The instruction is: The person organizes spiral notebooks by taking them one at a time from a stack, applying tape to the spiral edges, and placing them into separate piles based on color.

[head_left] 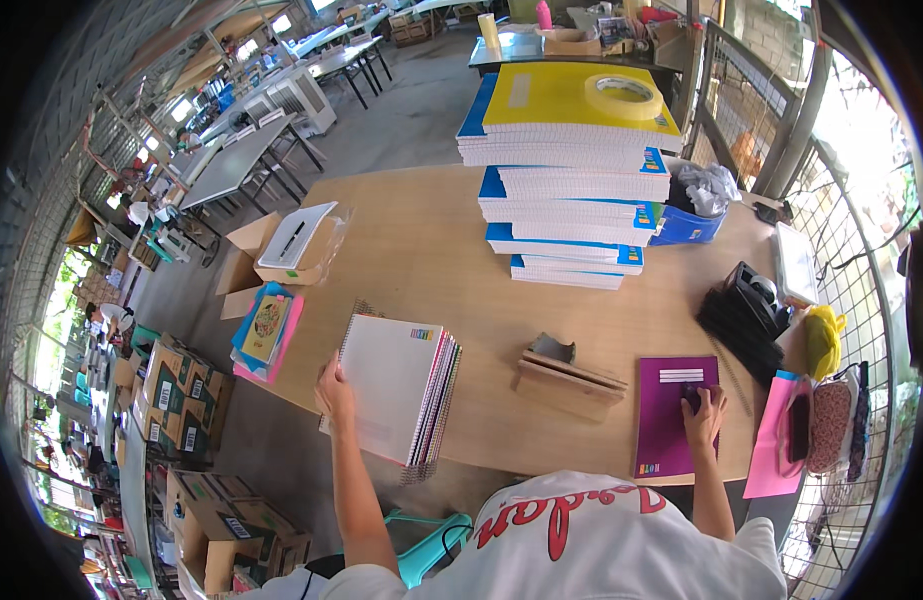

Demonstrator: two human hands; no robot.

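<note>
Your left hand [333, 388] rests flat on the left edge of a small stack of spiral notebooks [396, 398], fingers spread and open against the white top cover, not curled round anything. The stack lies at the near left edge of the wooden bench [411, 240], its wire bindings facing right and its lower corner hanging slightly past the bench edge. Your right hand [703, 408] presses down on a single purple notebook [671, 420] at the near right; the fingers are bent over something small and dark, and whether they close on it cannot be told.

The spiral stack probably handles as moderately heavy and fairly stiff, though its smooth covers may slide across one another. A grip pinching the whole stack along the bound side, or under the overhanging corner, looks steadiest. The purple notebook looks light and bendy; lift it by a long edge.

Between the hands sits a wooden block [566, 378]. Farther back stands a tall pile of blue-edged notebooks [566, 215], with a tape roll [623, 96] on top.
</note>
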